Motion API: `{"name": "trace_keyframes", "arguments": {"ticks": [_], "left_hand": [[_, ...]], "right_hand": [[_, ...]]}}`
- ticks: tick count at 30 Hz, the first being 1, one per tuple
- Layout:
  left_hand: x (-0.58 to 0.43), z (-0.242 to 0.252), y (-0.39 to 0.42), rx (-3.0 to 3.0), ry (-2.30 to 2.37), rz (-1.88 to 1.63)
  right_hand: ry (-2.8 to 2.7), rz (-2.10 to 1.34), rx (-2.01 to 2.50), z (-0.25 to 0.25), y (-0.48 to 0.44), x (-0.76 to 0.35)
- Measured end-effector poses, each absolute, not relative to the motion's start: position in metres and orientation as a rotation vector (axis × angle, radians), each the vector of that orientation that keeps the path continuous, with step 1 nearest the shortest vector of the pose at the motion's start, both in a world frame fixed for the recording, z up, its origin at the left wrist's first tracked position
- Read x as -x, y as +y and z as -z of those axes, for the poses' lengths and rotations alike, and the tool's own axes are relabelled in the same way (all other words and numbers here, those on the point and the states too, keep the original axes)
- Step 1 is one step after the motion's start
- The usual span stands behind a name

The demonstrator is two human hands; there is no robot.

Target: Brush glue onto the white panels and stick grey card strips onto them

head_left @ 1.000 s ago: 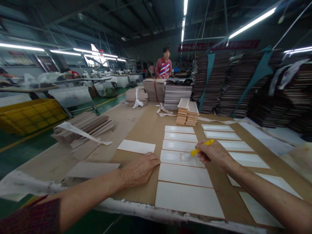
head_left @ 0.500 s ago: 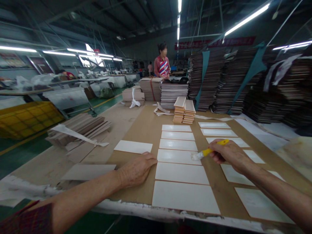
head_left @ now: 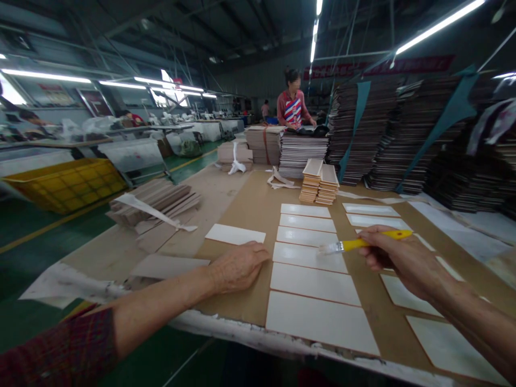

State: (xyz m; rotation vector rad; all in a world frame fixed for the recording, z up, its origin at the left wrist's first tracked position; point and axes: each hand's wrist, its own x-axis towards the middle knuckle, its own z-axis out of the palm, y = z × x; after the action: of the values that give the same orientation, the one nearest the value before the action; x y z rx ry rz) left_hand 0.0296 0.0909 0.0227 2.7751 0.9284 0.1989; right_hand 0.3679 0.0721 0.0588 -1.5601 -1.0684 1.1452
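Right hand (head_left: 381, 250) pinching a yellow-handled flat brush (head_left: 351, 245), whitish bristles (head_left: 328, 249) at the glossy white, orange-edged rectangular panel (head_left: 300, 255), third from the near edge of the brown-topped table (head_left: 230, 210); left hand (head_left: 241, 267) beside that panel's left end, fingers together, grip unclear.

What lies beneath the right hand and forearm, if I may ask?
Around the right hand and forearm, parts of several white panels show, lying on the brown surface. Whatever is directly behind the hand and forearm, including the panels' covered portions, cannot be seen.
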Motion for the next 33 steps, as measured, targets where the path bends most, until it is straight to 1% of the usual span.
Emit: {"name": "trace_keyframes", "arguments": {"ticks": [3,8,13,23,33], "left_hand": [[-0.031,-0.031,0.073,-2.765,0.924,-0.143],[-0.034,-0.033,0.045,-2.724,0.816,0.015],[-0.033,-0.027,0.044,-2.692,0.825,-0.05],[-0.029,-0.02,0.043,-2.695,0.824,-0.08],[-0.029,-0.018,0.043,-2.667,0.806,-0.13]], "right_hand": [[-1.054,-1.253,1.523,-0.059,0.062,-0.341],[-1.064,-1.384,1.488,-0.047,0.054,-0.306],[-1.089,-1.41,1.487,-0.037,0.052,-0.289],[-1.137,-1.425,1.639,-0.034,0.05,-0.272],[-1.221,-1.344,1.708,-0.032,0.051,-0.311]]}}
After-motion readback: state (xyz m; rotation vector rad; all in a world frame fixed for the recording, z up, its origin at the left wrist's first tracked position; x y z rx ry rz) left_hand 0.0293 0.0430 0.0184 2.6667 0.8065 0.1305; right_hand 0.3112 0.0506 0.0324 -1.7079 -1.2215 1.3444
